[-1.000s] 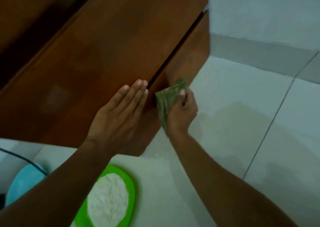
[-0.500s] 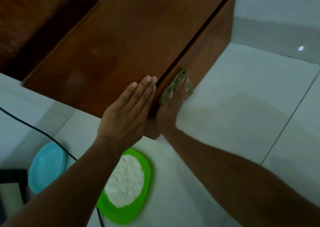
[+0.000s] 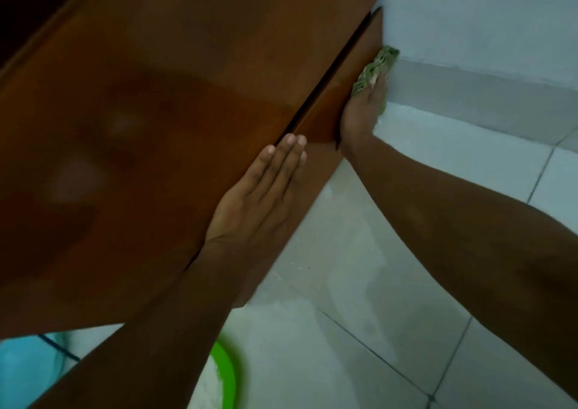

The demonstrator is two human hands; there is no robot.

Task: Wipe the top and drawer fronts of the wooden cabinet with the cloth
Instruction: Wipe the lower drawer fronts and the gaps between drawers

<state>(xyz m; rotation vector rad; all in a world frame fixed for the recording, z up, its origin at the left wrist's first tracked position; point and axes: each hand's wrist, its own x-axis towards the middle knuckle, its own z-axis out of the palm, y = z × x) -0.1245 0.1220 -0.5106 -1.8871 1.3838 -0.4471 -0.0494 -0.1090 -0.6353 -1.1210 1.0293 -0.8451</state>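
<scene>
The wooden cabinet (image 3: 156, 127) fills the upper left of what you see, its broad brown surface crossed near the right edge by a dark, narrow gap (image 3: 325, 77). The pale tiled floor (image 3: 359, 283) spreads out to the right of the cabinet and below it, meeting a light wall just behind the cabinet's far corner.

Your left hand (image 3: 259, 202) lies flat on the cabinet's broad surface on the near side of that gap, fingers straight and close together, fingertips reaching the gap's near end, grasping nothing. Your right hand (image 3: 359, 111) is against the cabinet's narrow face beyond the gap, seen edge-on, its fingers stretched out and pressing rather than clenched.

On the floor below the cabinet's near edge, partly hidden by your left forearm, sits a green plate (image 3: 230, 374) with something white on it, and a blurred blue object (image 3: 25, 374) lies further left.

The green cloth (image 3: 378, 61) is pressed under your right fingers against that narrow cabinet face, close to the far corner, bunched past your fingertips.
</scene>
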